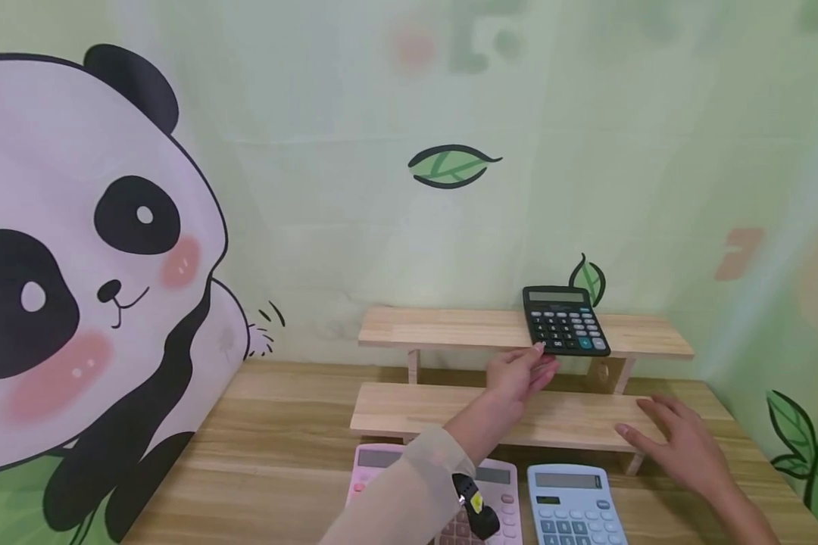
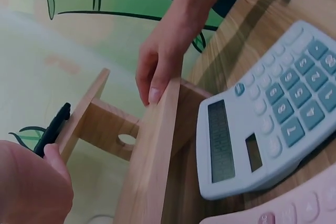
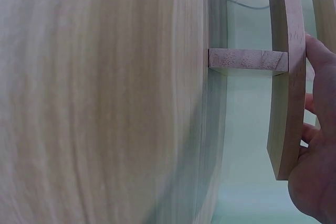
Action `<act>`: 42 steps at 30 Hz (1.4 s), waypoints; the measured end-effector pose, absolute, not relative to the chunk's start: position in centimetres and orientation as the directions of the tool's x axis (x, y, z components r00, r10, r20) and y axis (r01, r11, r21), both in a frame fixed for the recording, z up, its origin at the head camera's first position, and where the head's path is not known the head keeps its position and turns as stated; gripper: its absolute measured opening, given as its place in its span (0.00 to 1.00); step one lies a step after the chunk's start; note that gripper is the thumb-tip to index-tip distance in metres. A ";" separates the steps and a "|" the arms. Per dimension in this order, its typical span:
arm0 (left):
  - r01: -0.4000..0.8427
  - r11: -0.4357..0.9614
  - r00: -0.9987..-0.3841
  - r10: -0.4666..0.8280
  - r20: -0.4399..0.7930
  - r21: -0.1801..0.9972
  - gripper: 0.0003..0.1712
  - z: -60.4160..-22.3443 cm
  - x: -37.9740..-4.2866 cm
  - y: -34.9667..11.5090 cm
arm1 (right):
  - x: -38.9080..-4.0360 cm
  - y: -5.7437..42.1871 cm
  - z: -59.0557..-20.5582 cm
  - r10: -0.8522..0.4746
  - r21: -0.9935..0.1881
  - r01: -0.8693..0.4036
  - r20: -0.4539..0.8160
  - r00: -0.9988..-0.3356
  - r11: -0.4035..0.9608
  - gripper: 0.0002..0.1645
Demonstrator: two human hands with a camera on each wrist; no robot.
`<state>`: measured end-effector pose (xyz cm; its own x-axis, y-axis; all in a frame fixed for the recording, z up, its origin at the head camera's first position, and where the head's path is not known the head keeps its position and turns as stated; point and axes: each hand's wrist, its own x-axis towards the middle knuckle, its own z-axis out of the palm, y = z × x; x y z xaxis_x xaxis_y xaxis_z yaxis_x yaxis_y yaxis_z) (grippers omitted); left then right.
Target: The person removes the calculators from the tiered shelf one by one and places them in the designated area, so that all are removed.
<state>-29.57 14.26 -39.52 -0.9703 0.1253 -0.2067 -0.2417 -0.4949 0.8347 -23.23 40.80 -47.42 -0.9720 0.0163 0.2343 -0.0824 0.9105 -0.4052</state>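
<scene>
On the left, a painted panda [image 1: 61,144] fills the green wall [image 1: 313,204], beside the wooden table [image 1: 245,454]. Further right stand two stepped boards, an upper shelf [image 1: 443,327] behind a lower shelf [image 1: 402,405]. In front of the lower one lie two pink calculators, the first [image 1: 356,488] and the second [image 1: 507,496], both partly hidden by the pale sleeve [image 1: 402,492] of the left arm, which has a black strap [image 1: 480,518] at its wrist. The left hand [image 1: 514,378] reaches over the lower shelf and pinches the near edge of a black calculator [image 1: 564,324], thumb on top and fingers below. That calculator is at the right part of the upper shelf, keys showing, its near edge jutting past the board's front. Nearer, a light blue calculator [image 1: 576,511] lies right of the pink pair. Rightmost, the right hand [image 1: 685,446] rests on the lower shelf's right end, fingers loosely extended, thumb by the front edge.
</scene>
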 end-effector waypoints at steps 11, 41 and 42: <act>-0.258 -0.531 -0.966 0.153 -0.208 0.807 0.11 -39.7 -28.6 13.1 | -23.3 40.4 -47.4 0.022 -0.408 -0.071 0.218 -0.976 0.910 0.54; -0.304 -0.470 -0.911 0.397 -0.109 0.829 0.15 -40.2 -28.2 9.9 | -23.2 40.5 -47.3 0.053 -0.394 -0.026 0.189 -0.980 0.919 0.57; -0.303 -0.466 -0.909 0.404 -0.105 0.831 0.16 -40.2 -28.2 9.6 | -23.2 40.5 -47.3 0.053 -0.393 -0.026 0.189 -0.980 0.919 0.57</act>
<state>-28.15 9.64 -40.17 -0.9085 0.4044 -0.1049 -0.3033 -0.4656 0.8314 -23.22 40.53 -47.25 -0.9804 0.0534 0.1895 -0.0260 0.9190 -0.3934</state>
